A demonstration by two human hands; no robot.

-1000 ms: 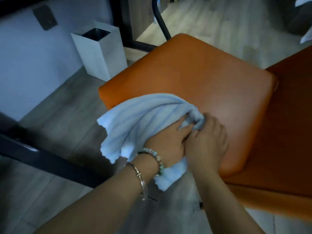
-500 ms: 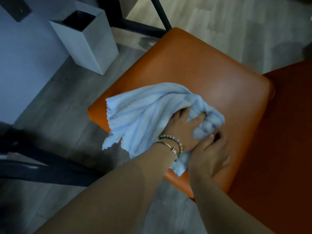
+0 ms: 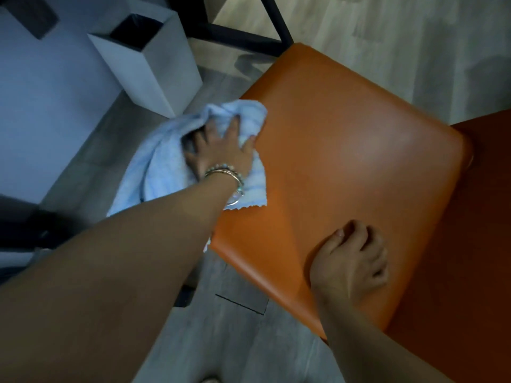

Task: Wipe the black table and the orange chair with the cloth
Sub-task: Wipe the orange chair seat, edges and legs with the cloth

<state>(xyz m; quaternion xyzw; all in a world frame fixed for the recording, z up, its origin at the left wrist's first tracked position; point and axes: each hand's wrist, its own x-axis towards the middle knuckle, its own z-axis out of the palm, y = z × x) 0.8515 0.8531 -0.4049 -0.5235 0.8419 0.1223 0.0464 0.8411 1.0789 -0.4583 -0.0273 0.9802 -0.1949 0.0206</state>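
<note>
The orange chair (image 3: 345,167) fills the middle and right of the view, its padded seat facing up and its backrest at the right edge. A light blue cloth (image 3: 163,167) lies over the seat's left edge and hangs off it. My left hand (image 3: 218,150), with bracelets on the wrist, presses flat on the cloth with fingers spread, gripping folds of it. My right hand (image 3: 351,261) rests on the seat's near part, fingers curled, holding nothing. The black table top is not in view.
A white square bin (image 3: 154,64) with a dark liner stands on the grey wood floor left of the chair, close to the cloth. Black metal legs (image 3: 243,37) cross behind the seat. A dark bar (image 3: 19,230) lies at the left edge. A pale wall is at far left.
My left hand has swept the cloth from the seat's near middle out to its left edge. My right hand has let go of the cloth and now rests bare on the seat.
</note>
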